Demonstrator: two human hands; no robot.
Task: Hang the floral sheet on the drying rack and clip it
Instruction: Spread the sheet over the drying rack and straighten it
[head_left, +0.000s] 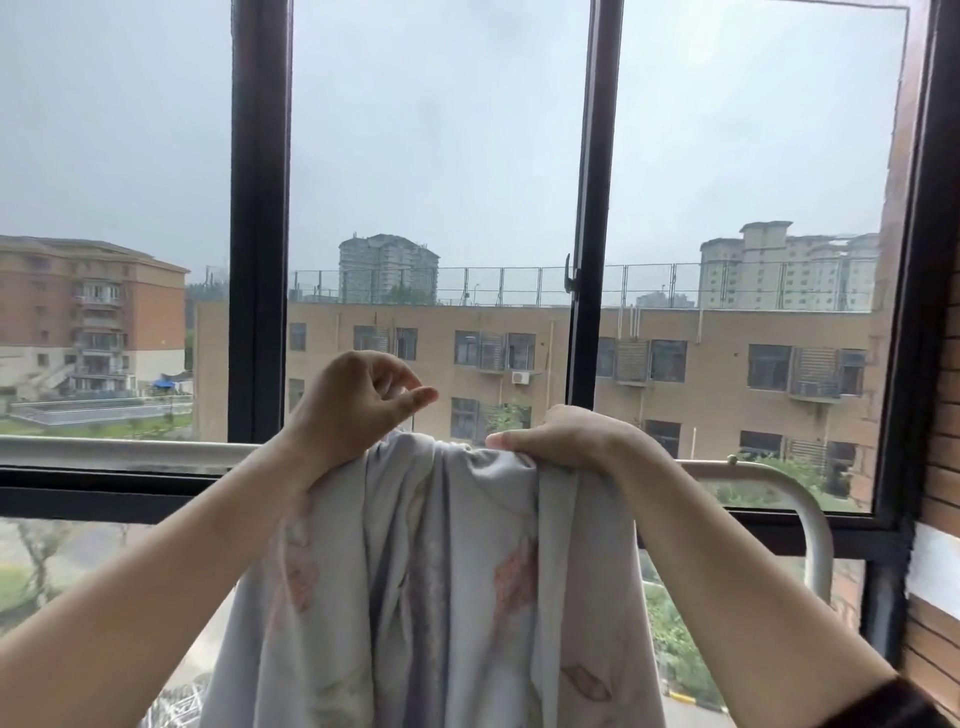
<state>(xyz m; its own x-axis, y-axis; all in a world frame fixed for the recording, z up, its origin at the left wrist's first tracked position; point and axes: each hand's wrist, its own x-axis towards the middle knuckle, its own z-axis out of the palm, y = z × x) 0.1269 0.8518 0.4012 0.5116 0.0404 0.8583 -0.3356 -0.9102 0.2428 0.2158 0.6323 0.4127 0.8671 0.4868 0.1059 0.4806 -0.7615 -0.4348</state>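
The floral sheet (441, 571), pale grey with faded pink flowers, hangs bunched over the silvery top bar of the drying rack (769, 475) in front of the window. My right hand (561, 441) grips the gathered top fold of the sheet on the bar, knuckles up. My left hand (363, 400) is lifted just above the sheet's left top, its fingers loosely curled, its thumb pointing right, nothing in it. Its wrist touches the cloth. No clip is in view.
The rack's bar runs left (114, 451) along the window sill and bends down at the right. Black window frames (260, 218) stand close behind it, with a handle (570, 278) on the middle post. A brick wall (935, 545) closes the right side.
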